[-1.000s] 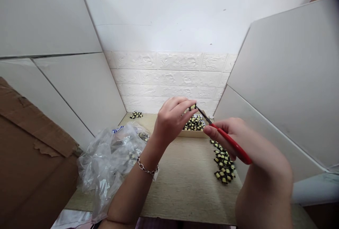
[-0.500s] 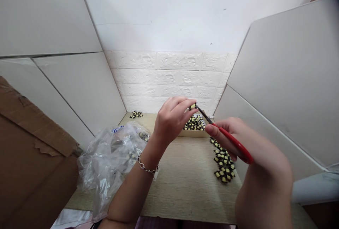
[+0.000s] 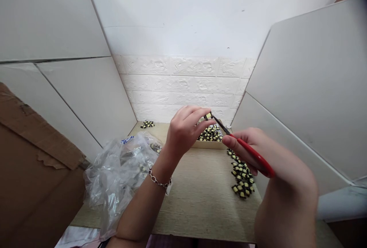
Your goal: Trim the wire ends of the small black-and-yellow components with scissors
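Note:
Between the fingertips of my left hand point(image 3: 186, 125) is a small yellow-and-black piece point(image 3: 208, 115), pinched above a shallow box point(image 3: 208, 145). My right hand point(image 3: 246, 148) grips red-handled scissors point(image 3: 255, 155), whose blade tips point up and left to the right edge of that piece. Whether the tips touch it I cannot tell. Many more yellow-and-black pieces point(image 3: 210, 133) fill the box. A loose pile of the same pieces point(image 3: 243, 177) lies on the table below my right hand.
A crumpled clear plastic bag point(image 3: 120, 171) with some pieces inside covers the table's left side. Behind it sits a small cluster of pieces point(image 3: 147, 124). A cardboard box point(image 3: 37, 171) stands at far left. White panels point(image 3: 304, 98) and a brick-patterned wall point(image 3: 192, 83) enclose the table point(image 3: 200, 194).
The fingers of my left hand have shifted slightly and parted a little around the piece, which has turned a bit. My right hand and the scissors have hardly moved.

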`<act>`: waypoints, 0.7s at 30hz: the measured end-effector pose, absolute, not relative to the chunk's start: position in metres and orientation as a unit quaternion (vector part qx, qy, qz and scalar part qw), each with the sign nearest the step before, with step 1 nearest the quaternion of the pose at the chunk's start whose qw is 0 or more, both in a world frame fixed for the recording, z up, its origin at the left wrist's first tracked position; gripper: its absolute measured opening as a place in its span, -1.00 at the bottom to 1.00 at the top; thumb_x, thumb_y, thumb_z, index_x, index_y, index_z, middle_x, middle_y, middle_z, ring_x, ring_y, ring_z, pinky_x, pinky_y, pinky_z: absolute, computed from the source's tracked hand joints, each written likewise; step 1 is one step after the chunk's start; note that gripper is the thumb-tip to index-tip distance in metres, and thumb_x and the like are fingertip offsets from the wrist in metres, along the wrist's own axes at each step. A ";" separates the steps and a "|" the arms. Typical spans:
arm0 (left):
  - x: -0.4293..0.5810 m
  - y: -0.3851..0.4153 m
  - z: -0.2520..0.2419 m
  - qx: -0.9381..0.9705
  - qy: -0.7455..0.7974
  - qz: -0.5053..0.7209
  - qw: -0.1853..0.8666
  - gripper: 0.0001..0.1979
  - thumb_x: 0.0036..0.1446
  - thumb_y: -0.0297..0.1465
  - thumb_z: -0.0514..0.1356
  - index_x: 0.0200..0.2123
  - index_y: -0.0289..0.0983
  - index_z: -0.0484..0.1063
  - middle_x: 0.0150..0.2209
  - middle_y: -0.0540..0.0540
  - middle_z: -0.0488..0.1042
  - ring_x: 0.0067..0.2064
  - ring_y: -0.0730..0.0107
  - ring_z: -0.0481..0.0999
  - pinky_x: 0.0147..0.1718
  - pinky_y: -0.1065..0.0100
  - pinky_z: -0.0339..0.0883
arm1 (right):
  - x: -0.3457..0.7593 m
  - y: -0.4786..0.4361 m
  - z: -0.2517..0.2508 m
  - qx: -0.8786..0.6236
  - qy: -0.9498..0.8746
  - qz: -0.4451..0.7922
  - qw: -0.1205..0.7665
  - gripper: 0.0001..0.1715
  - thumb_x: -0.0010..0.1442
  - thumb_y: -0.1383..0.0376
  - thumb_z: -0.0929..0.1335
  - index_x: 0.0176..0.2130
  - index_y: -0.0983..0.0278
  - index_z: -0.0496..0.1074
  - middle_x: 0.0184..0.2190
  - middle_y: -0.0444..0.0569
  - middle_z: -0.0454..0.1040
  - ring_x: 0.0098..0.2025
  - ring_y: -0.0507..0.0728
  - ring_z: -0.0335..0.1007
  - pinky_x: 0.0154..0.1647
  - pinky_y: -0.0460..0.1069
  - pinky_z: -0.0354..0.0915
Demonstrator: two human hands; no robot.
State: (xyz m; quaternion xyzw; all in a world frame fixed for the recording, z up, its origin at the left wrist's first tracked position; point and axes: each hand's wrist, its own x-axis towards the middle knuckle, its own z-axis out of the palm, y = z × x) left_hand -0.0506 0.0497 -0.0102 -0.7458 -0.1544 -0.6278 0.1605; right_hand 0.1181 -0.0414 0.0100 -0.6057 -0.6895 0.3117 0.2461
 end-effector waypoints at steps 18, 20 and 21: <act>-0.051 0.052 -0.011 -0.746 -0.160 -0.631 0.140 -0.80 -0.09 -0.39 0.26 -0.33 -0.30 0.44 -0.41 -0.04 0.50 -0.35 0.50 0.46 -0.42 0.47 0.36 | 0.113 -0.039 0.015 -0.618 -0.683 0.308 0.238 -0.42 0.02 -0.15 0.20 -0.63 0.26 0.02 -0.74 -0.23 0.01 -0.74 -0.08 0.00 -0.75 -0.14 -0.04; -0.050 0.054 -0.012 -0.748 -0.168 -0.627 0.140 -0.82 -0.08 -0.39 0.26 -0.33 -0.29 0.44 -0.40 -0.04 0.50 -0.35 0.51 0.46 -0.42 0.47 0.35 | 0.113 -0.037 0.015 -0.617 -0.683 0.309 0.239 -0.41 0.01 -0.16 0.20 -0.64 0.26 0.03 -0.75 -0.24 0.02 -0.75 -0.08 0.00 -0.75 -0.14 -0.04; -0.050 0.055 -0.012 -0.749 -0.173 -0.624 0.140 -0.82 -0.07 -0.39 0.25 -0.33 -0.29 0.44 -0.40 -0.04 0.50 -0.36 0.51 0.46 -0.43 0.48 0.35 | 0.113 -0.036 0.014 -0.616 -0.683 0.313 0.239 -0.41 0.01 -0.16 0.19 -0.64 0.26 0.03 -0.76 -0.24 0.03 -0.75 -0.08 0.00 -0.75 -0.14 -0.03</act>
